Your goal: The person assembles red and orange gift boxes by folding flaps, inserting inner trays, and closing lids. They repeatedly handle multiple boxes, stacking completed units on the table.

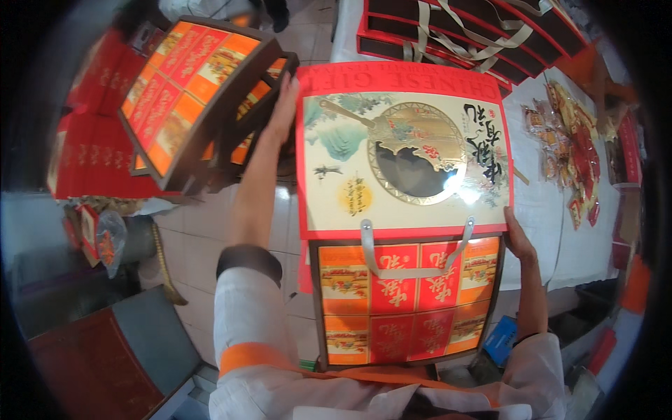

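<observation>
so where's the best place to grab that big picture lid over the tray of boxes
Probably by its two side edges, one hand from each side. The lid is wide, flat and thin. The left hand holds its far left edge, and the right hand its near right corner, above the tray.

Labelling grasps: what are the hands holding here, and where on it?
Both hold the red-bordered cream rectangular box lid: left hand on its far left edge, right hand at its near right corner, above the tray of orange and red packets.
</observation>
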A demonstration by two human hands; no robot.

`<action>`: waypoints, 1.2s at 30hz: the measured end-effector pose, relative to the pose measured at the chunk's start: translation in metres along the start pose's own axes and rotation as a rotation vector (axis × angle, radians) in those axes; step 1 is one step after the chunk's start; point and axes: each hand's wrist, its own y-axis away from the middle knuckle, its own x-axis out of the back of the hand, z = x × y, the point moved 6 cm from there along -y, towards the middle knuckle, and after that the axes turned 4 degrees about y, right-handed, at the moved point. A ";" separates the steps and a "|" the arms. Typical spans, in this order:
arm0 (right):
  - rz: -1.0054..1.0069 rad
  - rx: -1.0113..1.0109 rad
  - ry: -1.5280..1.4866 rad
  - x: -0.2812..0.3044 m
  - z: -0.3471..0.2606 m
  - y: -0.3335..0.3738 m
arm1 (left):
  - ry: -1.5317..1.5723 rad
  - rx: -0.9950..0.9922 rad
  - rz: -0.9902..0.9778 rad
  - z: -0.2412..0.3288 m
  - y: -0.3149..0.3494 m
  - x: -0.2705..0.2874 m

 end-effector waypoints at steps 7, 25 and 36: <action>0.138 -0.123 -0.021 0.006 0.010 0.001 | -0.027 -0.026 0.140 0.003 -0.040 -0.004; 1.228 -0.075 0.024 -0.049 0.170 0.259 | -1.214 -0.710 -0.991 0.000 0.241 -0.142; 0.778 0.152 -1.379 -0.284 0.286 0.219 | -0.115 0.096 -0.505 -0.003 0.207 -0.162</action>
